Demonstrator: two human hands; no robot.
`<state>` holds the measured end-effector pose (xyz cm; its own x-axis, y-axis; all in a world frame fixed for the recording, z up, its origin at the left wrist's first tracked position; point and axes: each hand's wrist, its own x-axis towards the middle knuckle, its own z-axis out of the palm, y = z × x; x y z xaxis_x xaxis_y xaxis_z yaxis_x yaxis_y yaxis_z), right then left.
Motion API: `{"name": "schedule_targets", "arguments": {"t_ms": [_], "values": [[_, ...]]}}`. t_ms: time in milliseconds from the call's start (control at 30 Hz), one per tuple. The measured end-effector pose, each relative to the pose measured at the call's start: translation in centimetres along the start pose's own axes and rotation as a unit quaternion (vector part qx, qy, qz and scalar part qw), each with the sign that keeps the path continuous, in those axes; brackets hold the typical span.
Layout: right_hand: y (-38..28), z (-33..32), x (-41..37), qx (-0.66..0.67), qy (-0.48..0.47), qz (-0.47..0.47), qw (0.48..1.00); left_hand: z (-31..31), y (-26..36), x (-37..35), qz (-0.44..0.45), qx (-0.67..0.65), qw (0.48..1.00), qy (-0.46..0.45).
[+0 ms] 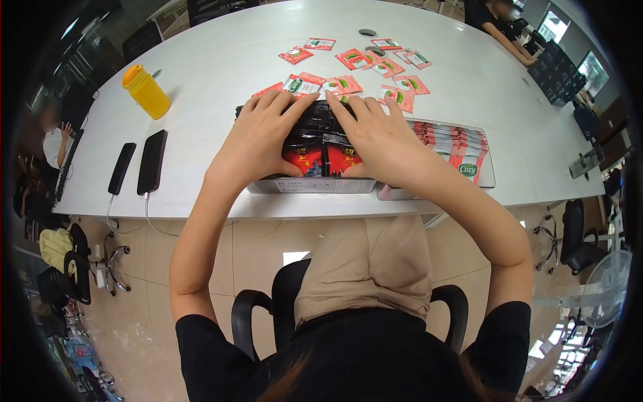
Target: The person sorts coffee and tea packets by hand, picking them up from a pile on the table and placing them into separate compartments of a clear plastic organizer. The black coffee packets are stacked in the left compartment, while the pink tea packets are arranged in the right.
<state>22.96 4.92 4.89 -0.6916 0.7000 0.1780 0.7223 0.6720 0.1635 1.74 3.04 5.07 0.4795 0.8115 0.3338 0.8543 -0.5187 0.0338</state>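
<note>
White table (pixel 221 74) carries sachets (pixel 353 59), trays (pixel 311 185), phones (pixel 152 161), yellow bottle (pixel 146 91).

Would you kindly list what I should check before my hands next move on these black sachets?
1. Left hand on black sachets: ok.
2. Right hand on same stack: ok.
3. Grip shut on any sachet: cannot tell.
4. Tray fully on table: ok.
5. Phones and yellow bottle clear of hands: ok.
6. Loose pink sachets in order: not ok, scattered.
</note>
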Motion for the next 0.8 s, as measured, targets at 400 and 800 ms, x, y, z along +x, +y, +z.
{"name": "schedule_targets", "arguments": {"t_ms": [400,800], "values": [[3.1,-7.0,-6.0,0.395,0.353,-0.008,0.848,-3.2,0.7,-0.9,0.051,-0.170,0.978,0.106],[1.8,-15.6,-16.9,0.298,0.567,-0.241,0.729,-7.7,12.5,-4.6,0.140,-0.499,0.800,0.304]]}}
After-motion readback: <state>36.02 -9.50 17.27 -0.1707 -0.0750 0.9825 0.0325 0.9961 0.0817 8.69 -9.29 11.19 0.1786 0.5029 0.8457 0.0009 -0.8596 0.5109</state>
